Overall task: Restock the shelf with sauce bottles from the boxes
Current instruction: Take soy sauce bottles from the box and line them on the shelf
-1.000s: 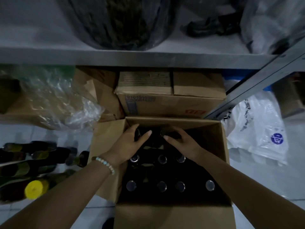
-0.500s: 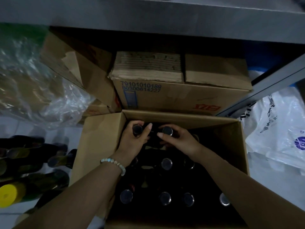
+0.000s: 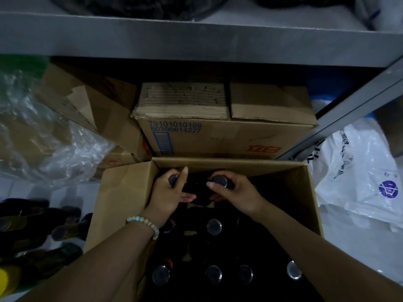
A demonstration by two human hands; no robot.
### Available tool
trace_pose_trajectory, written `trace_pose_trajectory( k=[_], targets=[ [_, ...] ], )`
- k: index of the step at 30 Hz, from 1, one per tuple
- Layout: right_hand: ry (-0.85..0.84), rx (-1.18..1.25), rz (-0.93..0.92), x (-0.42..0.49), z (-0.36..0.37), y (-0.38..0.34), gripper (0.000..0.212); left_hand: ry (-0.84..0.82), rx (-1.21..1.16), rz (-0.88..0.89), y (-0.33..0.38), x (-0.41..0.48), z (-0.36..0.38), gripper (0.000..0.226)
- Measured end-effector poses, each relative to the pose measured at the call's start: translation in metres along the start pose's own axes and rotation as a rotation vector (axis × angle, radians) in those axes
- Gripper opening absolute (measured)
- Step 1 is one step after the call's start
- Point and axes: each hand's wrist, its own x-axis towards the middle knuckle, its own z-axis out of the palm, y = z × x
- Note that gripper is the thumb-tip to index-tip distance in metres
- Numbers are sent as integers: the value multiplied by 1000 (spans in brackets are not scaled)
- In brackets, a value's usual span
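The left hand (image 3: 172, 194) and right hand (image 3: 236, 192) are gripping two sauce bottles (image 3: 220, 180) by their necks, seemingly the surest hold on likely heavy, slick, fragile glass.

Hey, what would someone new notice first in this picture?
Two hands in the open cardboard box: the left hand grips one capped bottle and the right hand grips the neighbouring bottle, at the box's far end. Behind it, a closed box with blue numbers sits under the grey metal shelf; loose bottles lie on the floor at left.
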Motion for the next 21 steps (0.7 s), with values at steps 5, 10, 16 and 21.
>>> trace_pose_trajectory(
  k=[5,10,16,21],
  targets=[
    [42,20,1,-24,-9,-35,9,-28,43,14,31,-23,-3,30],
    [66,-25,-35,-77,-21,-106,12,-81,60,53,91,-76,-5,27],
    [106,-107,-126,-185,-29,-247,19,-195,117,103,213,-180,-19,32],
    [94,-117,-175,-295,-20,-392,15,-258,216,185,350,-296,-40,32]
  ],
)
